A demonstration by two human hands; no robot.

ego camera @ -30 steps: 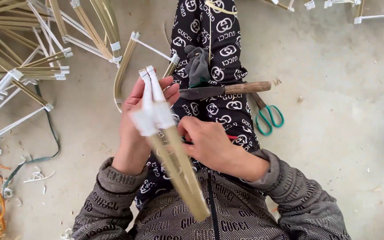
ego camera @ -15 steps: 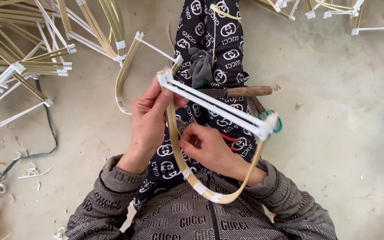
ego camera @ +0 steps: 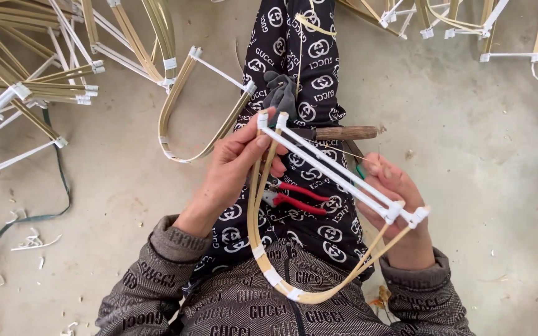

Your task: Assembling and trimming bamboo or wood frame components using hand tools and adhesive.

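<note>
Head view is showing the concrete floor (ego camera: pixel 468 186) spreading across the frame, with finished bamboo frames (ego camera: pixel 45 81) piling at upper left. At centre, both hands are gripping a bent bamboo bow frame (ego camera: pixel 294 292): the left hand (ego camera: pixel 235 171) is pinching one white-taped end, the right hand (ego camera: pixel 400 211) is closing round the other. Keeping both ends level is probably helping. Red pliers (ego camera: pixel 294 198) are lying on the lap beneath, crowding the space.

concrete floor (ego camera: pixel 481 162), bamboo frames (ego camera: pixel 200 106), white scraps (ego camera: pixel 29 242)
</note>
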